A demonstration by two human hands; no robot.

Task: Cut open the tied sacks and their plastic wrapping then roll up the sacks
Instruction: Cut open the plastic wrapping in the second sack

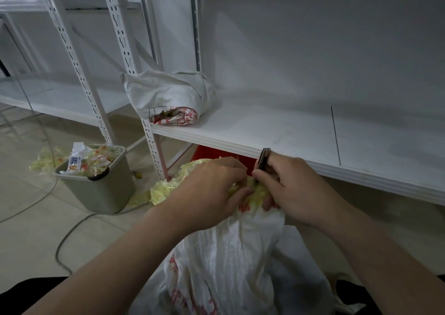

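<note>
A white woven sack [231, 261] with red print lies in front of me, its top end wrapped in yellowish plastic wrapping [166, 190]. My left hand [207, 189] grips the wrapped end from the left. My right hand [289, 187] holds a small dark cutter [263, 159] upright, its lower end pressed into the wrapping between my two hands. The blade itself is hidden by my fingers. A rolled-up white sack [168, 95] with red print rests on the white shelf [301, 131] at its left end.
A grey-green bin [103, 189] full of yellowish plastic scraps stands on the tiled floor to the left. More scraps lie around it. Grey cables [72, 230] run across the floor. White perforated shelf posts [151, 143] rise behind the bin. Something red sits under the shelf.
</note>
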